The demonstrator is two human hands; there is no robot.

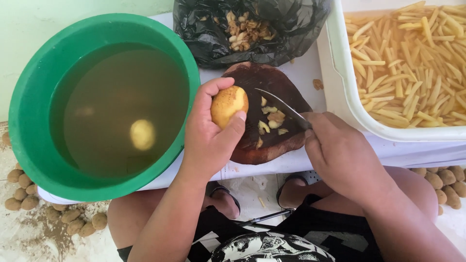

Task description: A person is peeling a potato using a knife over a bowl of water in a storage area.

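My left hand (208,136) grips a yellow potato (228,104) and holds it over the near edge of a dark wooden board (286,94). My right hand (342,155) holds a knife (284,106) by its handle. The blade points left toward the potato, its tip a short way from it. Pale peel scraps (271,121) lie on the board under the blade.
A green basin (36,97) of murky water with one peeled potato (142,134) in it stands at left. A white tub (349,92) of cut potato sticks sits at right. A black bag (291,29) of peelings lies behind the board. Unpeeled potatoes (82,223) lie on the floor on both sides.
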